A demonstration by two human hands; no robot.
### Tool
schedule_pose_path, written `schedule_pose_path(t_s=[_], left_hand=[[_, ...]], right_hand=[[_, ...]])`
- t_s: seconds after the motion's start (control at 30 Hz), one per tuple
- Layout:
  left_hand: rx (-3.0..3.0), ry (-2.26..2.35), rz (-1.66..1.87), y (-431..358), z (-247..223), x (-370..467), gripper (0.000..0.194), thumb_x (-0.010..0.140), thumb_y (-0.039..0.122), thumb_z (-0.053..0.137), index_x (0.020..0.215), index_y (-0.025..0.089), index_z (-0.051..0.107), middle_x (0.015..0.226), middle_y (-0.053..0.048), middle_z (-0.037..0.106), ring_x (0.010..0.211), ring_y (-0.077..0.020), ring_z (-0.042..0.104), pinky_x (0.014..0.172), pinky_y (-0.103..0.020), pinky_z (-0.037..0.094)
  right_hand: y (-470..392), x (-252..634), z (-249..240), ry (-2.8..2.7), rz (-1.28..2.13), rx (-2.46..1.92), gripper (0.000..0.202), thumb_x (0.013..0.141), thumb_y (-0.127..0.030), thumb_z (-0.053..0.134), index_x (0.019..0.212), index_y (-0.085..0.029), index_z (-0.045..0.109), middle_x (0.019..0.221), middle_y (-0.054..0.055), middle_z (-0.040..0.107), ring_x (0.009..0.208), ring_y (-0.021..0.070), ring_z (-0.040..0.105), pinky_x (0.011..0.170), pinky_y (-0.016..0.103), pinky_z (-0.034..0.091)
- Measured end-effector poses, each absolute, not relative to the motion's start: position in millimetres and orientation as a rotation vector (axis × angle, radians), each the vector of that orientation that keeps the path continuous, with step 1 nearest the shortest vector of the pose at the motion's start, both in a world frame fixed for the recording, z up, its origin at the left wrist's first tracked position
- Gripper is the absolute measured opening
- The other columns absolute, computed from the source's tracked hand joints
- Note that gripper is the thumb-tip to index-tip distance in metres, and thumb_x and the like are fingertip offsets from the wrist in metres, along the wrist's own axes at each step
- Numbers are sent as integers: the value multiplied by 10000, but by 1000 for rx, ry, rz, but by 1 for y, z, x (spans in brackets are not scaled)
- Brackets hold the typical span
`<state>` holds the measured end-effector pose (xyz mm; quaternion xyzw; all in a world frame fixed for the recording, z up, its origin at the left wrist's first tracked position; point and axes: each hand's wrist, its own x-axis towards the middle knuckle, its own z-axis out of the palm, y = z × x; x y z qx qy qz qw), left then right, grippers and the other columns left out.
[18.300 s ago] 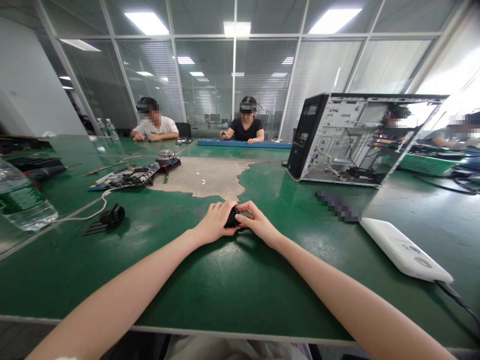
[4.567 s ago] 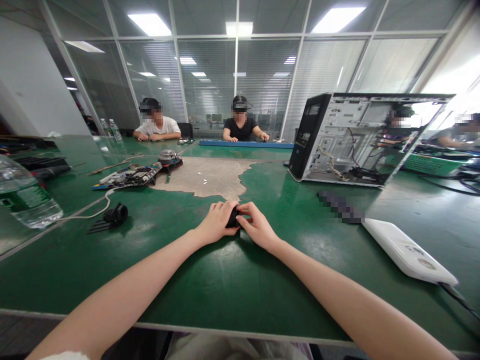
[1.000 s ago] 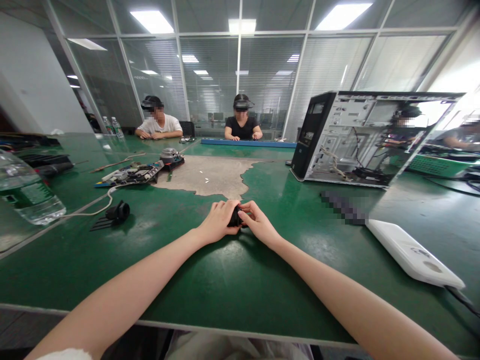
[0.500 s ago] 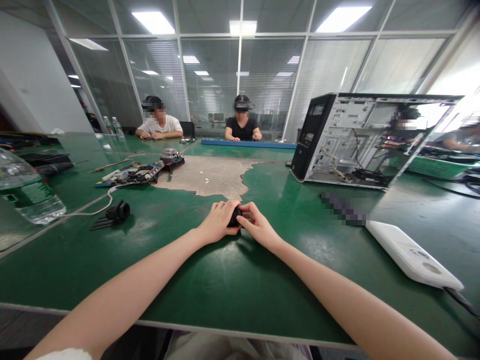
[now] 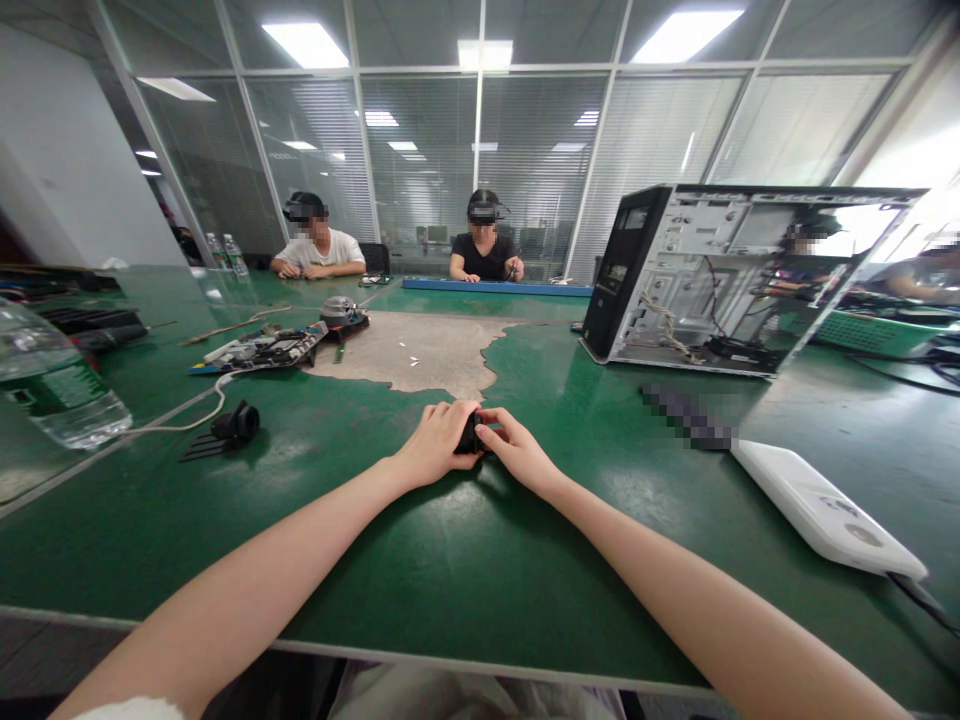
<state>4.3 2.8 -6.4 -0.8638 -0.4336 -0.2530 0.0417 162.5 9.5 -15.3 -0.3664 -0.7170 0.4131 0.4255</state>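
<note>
Between my hands, just above the green tabletop [image 5: 420, 580], is a small black rounded part [image 5: 469, 434], mostly covered by fingers. My left hand [image 5: 436, 443] wraps it from the left, thumb below and fingers over the top. From the right, my right hand [image 5: 517, 450] pinches its edge with thumb and fingertips. Its exact kind cannot be made out. To the left lies a black part with a round barrel and flat prongs [image 5: 234, 425], apart from both hands.
An open computer case [image 5: 637, 280] stands at the right, with a white power bank-like box [image 5: 829, 510] nearer me. A circuit board [image 5: 262, 348] and a water bottle [image 5: 60, 390] are at the left. Two people sit across the table, others at far right.
My right thumb and fingers have shifted very slightly on the black part; my left hand stays put. Across the table, the person in black has raised a hand a little.
</note>
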Motion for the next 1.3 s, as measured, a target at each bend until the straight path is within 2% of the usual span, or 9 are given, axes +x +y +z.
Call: schedule_pose_path(t_s=[0.23,0.67,0.93,1.13,1.3], left_hand=[[-2662,-1305,-761,1,-5,5,583,644,283,595,1141,192,304,1098,-70,478,946,-234,445,809,-361,310],[-2627,-1347,-765,0,-6,6,576,648,278,584,1144,192,305,1131,-72,464,950,-231,437,802,-355,307],[-2623,-1341,-756,0,-5,6,573,656,293,584,1145,187,305,1131,-72,466,943,-232,438,801,-355,309],[-2634,-1339,-757,1,-5,5,582,649,294,592,1145,190,306,1128,-68,463,948,-227,435,804,-352,308],[-2643,-1355,-756,0,-4,6,580,645,282,590,1143,195,307,1127,-67,464,950,-228,435,808,-356,306]], right_hand=[[8,163,-15,-1766,1079,-851,167,762,-318,482,892,-215,458,887,-4,522,742,102,535,668,254,465],[9,164,-18,-1787,1035,-787,197,731,-296,528,897,-214,460,897,7,533,855,134,535,732,283,466],[9,164,-17,-1754,1064,-794,167,749,-300,507,881,-209,460,864,6,532,814,123,544,696,265,473],[11,163,-18,-1741,1041,-902,289,737,-292,527,992,-183,449,935,51,530,860,140,536,758,309,460],[10,165,-19,-1792,1062,-875,260,754,-297,504,989,-192,472,925,43,537,835,134,538,747,310,465]])
